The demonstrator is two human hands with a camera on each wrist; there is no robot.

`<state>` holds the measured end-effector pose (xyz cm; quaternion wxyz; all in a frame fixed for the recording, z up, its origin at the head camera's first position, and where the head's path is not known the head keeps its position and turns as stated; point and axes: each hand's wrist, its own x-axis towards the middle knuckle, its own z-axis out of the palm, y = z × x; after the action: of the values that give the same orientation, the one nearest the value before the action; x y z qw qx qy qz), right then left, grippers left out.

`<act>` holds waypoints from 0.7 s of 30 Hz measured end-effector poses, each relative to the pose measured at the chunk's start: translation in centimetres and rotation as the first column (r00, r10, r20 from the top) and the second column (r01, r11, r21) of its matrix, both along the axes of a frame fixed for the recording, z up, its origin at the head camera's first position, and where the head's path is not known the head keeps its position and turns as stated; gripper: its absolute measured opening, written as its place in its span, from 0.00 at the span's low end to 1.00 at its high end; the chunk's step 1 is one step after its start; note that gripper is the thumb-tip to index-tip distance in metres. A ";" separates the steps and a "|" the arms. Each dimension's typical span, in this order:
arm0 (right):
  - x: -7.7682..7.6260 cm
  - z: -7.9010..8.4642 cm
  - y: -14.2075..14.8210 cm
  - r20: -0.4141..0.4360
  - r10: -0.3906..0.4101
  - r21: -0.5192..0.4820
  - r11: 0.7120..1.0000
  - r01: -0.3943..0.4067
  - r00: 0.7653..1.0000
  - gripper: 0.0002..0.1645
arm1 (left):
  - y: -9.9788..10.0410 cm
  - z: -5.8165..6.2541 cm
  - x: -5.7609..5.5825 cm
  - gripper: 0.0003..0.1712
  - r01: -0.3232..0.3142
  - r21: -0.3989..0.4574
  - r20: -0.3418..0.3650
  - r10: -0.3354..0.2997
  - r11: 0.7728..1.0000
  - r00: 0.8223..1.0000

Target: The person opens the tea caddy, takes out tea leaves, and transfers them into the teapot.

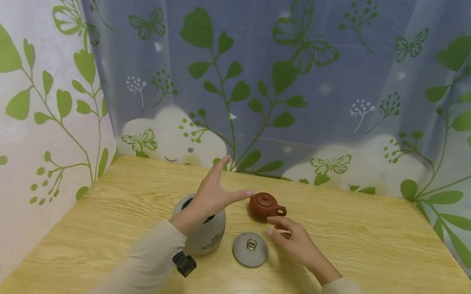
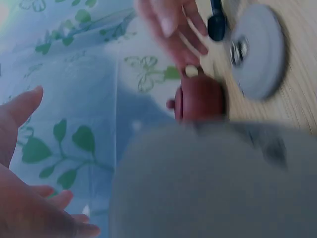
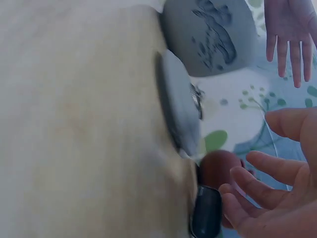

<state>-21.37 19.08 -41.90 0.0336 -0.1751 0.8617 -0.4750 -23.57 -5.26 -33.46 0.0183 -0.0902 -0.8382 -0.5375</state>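
Observation:
A grey lidless jar [image 1: 205,239] with a dark painted motif stands on the table, and my left hand [image 1: 213,197] is raised over its mouth with the thumb spread from the fingers. The jar's round grey lid [image 1: 249,257] lies beside it, metal ring knob up. Behind the lid sits a small reddish-brown teapot [image 1: 261,210], handle to the right. My right hand [image 1: 294,242] hovers near that handle, fingers loosely bent around nothing. Partly hidden beneath it is a dark scoop-like piece [image 3: 206,210], whose rounded end also shows in the left wrist view.
Light wood-grain table [image 1: 378,260] extends on both sides of the objects. A blue curtain [image 1: 247,72] printed with green leaves and butterflies hangs along the back edge, with similar pale cloth at left and right.

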 end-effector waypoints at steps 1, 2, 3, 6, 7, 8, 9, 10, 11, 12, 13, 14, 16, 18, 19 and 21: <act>0.2 -0.2 -0.2 -0.008 0.007 0.007 1.000 -0.007 1.000 0.26 | -0.7 -0.1 0.1 0.60 0.000 -0.016 -0.004 0.000 1.000 1.000; 0.4 -0.3 -0.4 -0.016 0.012 0.015 1.000 -0.011 1.000 0.26 | -1.4 -0.1 0.2 0.60 0.000 -0.030 -0.010 -0.001 1.000 1.000; 0.6 -0.5 -0.6 -0.027 0.015 0.022 1.000 -0.015 1.000 0.26 | -2.1 -0.2 0.3 0.60 0.001 -0.040 -0.016 -0.002 0.999 1.000; 0.9 -0.7 -1.2 -0.047 0.028 0.039 0.999 -0.027 0.999 0.25 | -4.2 -0.7 0.8 0.60 0.009 -0.057 -0.003 -0.009 0.998 1.000; 1.0 -0.8 -1.3 -0.050 0.031 0.048 0.998 -0.029 0.998 0.26 | -4.8 -0.9 1.0 0.60 0.010 -0.064 0.006 -0.010 0.998 1.000; 1.0 -0.8 -1.5 -0.052 0.038 0.057 0.998 -0.035 0.998 0.26 | -5.4 -1.1 1.3 0.60 0.010 -0.073 0.018 -0.009 0.997 1.000; 1.0 -0.9 -1.7 -0.055 0.049 0.066 0.997 -0.045 0.997 0.26 | -6.0 -1.4 1.5 0.60 0.010 -0.079 0.031 -0.007 0.997 0.999; 1.1 -1.0 -1.9 -0.057 0.059 0.078 0.995 -0.054 0.997 0.27 | -6.6 -1.7 1.8 0.60 0.011 -0.081 0.046 -0.007 0.997 0.999; 1.1 -1.0 -2.0 -0.056 0.069 0.088 0.994 -0.064 0.996 0.28 | -7.1 -2.0 2.0 0.60 0.012 -0.082 0.060 -0.008 0.997 0.998; 1.1 -1.0 -2.2 -0.056 0.082 0.095 0.993 -0.076 0.995 0.29 | -7.5 -2.3 2.3 0.59 0.014 -0.085 0.072 -0.008 0.996 0.997; 1.1 -1.1 -2.3 -0.055 0.098 0.102 0.991 -0.092 0.994 0.30 | -7.9 -2.6 2.5 0.59 0.016 -0.086 0.083 -0.009 0.996 0.997; 1.1 -1.2 -2.4 -0.049 0.115 0.105 0.988 -0.109 0.992 0.31 | -8.3 -2.9 2.8 0.59 0.020 -0.084 0.092 -0.012 0.996 0.996; 1.1 -1.3 -2.6 -0.041 0.139 0.125 0.983 -0.132 0.989 0.34 | -9.0 -3.4 3.3 0.59 0.024 -0.075 0.112 -0.015 0.997 0.994; 1.1 -1.4 -2.8 -0.039 0.155 0.153 0.977 -0.147 0.987 0.35 | -9.5 -3.9 3.8 0.60 0.024 -0.085 0.126 -0.013 0.996 0.992; 1.1 -1.5 -2.9 -0.039 0.160 0.172 0.974 -0.151 0.986 0.36 | -9.7 -4.1 4.0 0.60 0.023 -0.088 0.130 -0.011 0.996 0.991; 1.1 -1.6 -3.0 -0.035 0.161 0.197 0.969 -0.151 0.986 0.38 | -9.9 -4.6 4.3 0.60 0.024 -0.088 0.143 -0.011 0.996 0.990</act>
<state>-20.30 16.07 -43.47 0.0659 -0.2501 0.8881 -0.3800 -19.23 -15.21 -38.03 -0.0504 -0.0596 -0.8597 -0.5048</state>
